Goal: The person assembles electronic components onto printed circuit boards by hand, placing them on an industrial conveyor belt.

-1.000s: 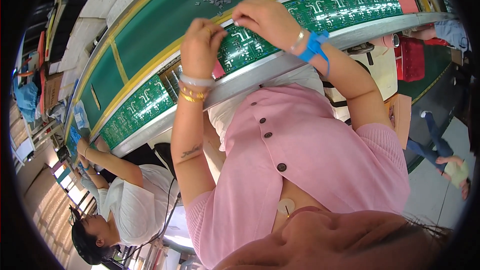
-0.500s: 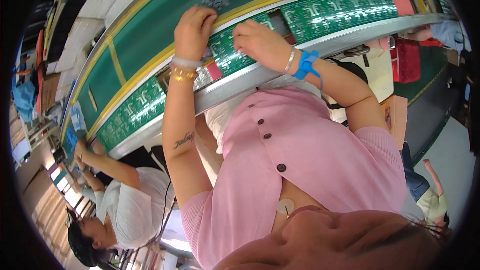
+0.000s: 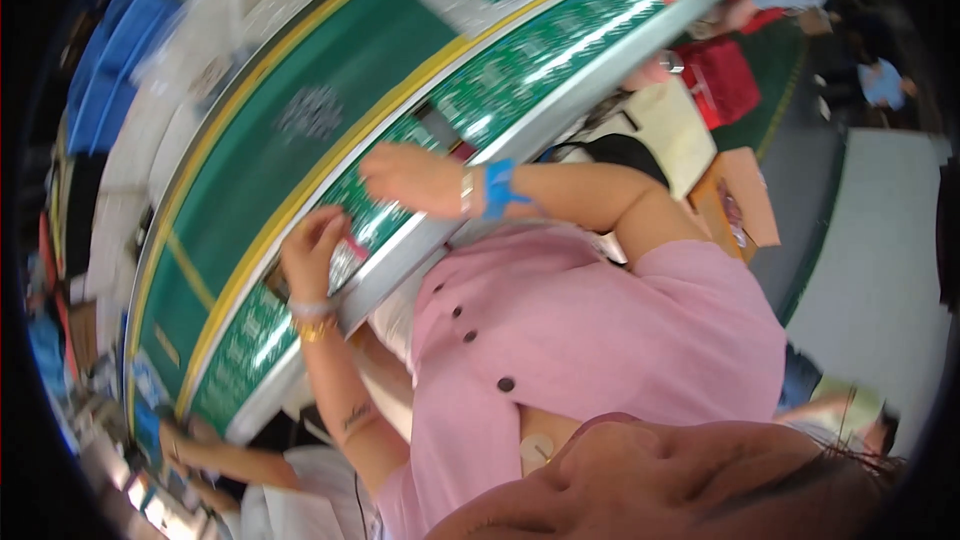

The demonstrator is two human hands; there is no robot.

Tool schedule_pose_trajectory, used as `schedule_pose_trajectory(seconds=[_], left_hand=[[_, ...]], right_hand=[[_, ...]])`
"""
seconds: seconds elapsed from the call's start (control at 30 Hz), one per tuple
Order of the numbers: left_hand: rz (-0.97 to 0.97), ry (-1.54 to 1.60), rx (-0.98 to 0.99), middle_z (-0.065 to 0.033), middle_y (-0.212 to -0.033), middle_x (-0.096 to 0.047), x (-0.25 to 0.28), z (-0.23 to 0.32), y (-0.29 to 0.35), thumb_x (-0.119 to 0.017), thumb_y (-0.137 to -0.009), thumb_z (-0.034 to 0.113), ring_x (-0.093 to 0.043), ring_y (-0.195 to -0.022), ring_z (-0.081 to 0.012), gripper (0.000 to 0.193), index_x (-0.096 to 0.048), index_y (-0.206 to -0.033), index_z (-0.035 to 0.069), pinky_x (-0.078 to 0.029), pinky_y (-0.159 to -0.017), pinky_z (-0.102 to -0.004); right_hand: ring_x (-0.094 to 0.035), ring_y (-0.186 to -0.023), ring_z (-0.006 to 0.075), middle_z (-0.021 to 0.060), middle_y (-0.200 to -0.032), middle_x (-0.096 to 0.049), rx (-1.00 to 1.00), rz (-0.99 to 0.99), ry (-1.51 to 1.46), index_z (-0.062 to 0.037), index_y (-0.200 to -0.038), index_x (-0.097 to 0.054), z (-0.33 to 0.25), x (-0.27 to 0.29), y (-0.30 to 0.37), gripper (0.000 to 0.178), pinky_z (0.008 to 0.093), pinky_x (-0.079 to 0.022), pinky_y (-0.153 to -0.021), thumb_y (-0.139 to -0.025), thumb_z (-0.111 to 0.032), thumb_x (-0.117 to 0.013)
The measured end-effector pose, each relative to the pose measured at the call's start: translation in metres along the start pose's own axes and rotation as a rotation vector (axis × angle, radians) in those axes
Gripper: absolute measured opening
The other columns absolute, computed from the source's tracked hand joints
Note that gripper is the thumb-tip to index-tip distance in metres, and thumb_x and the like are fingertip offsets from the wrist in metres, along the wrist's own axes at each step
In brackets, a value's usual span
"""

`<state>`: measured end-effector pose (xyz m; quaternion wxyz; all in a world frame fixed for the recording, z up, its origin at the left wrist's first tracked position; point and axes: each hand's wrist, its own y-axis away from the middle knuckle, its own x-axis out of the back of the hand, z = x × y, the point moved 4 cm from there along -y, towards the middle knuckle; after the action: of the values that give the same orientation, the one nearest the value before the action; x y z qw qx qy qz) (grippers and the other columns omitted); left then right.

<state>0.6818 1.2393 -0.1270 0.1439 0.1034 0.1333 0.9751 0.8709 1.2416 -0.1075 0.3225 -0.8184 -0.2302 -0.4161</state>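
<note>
Head view, blurred by motion. My left hand (image 3: 315,250), at about 9 o'clock of my right hand (image 3: 405,178), rests on the row of green circuit boards (image 3: 545,50) that runs along the near edge of the table (image 3: 270,180); its fingers are curled together on a board beside a small red part (image 3: 352,248), though the blur hides whether they pinch it. My right hand hovers over the same row with fingers loosely bunched and nothing seen in them; a blue wrist strap (image 3: 497,188) sits behind it. Half a second ago my left hand reached farther up over the green belt and my right lay lower on the boards; both have since shifted along the row. A neighbouring person's hand (image 3: 190,440) works at 7 o'clock.
</note>
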Motion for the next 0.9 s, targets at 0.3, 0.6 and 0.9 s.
schedule_pose_trajectory(seconds=[0.3,0.6,0.9], left_hand=[[0.023,0.095,0.053,-0.0044,-0.083,-0.063,-0.0068,-0.0011,0.0003,-0.061,-0.082,0.002,-0.06,-0.075,-0.0093,0.011,-0.061,-0.092,-0.004,-0.049,-0.068,-0.0203],[0.018,0.159,0.029,-0.0033,-0.082,-0.063,-0.0059,-0.0033,-0.0008,-0.062,-0.081,0.003,-0.06,-0.073,-0.0091,0.012,-0.062,-0.092,-0.003,-0.048,-0.068,-0.0206],[0.022,0.139,0.022,-0.0037,-0.082,-0.063,-0.0058,-0.0039,-0.0016,-0.063,-0.081,0.002,-0.06,-0.073,-0.0094,0.013,-0.062,-0.093,-0.003,-0.049,-0.067,-0.0209]], right_hand=[[-0.049,-0.087,0.0248,0.0057,-0.09,-0.052,-0.026,-0.029,-0.132,-0.0071,-0.076,-0.057,-0.0005,0.0054,-0.0012,0.007,0.034,-0.043,-0.077,-0.07,-0.007,-0.061],[-0.05,-0.087,0.0233,0.0041,-0.092,-0.053,-0.072,-0.036,-0.113,-0.007,-0.079,-0.058,-0.0018,0.004,-0.0033,0.009,0.0333,-0.044,-0.074,-0.071,-0.007,-0.062],[-0.05,-0.089,0.0233,0.0045,-0.093,-0.054,-0.071,-0.061,-0.092,-0.0074,-0.079,-0.058,-0.0016,0.0045,-0.0021,0.009,0.0332,-0.044,-0.075,-0.071,-0.007,-0.062]])
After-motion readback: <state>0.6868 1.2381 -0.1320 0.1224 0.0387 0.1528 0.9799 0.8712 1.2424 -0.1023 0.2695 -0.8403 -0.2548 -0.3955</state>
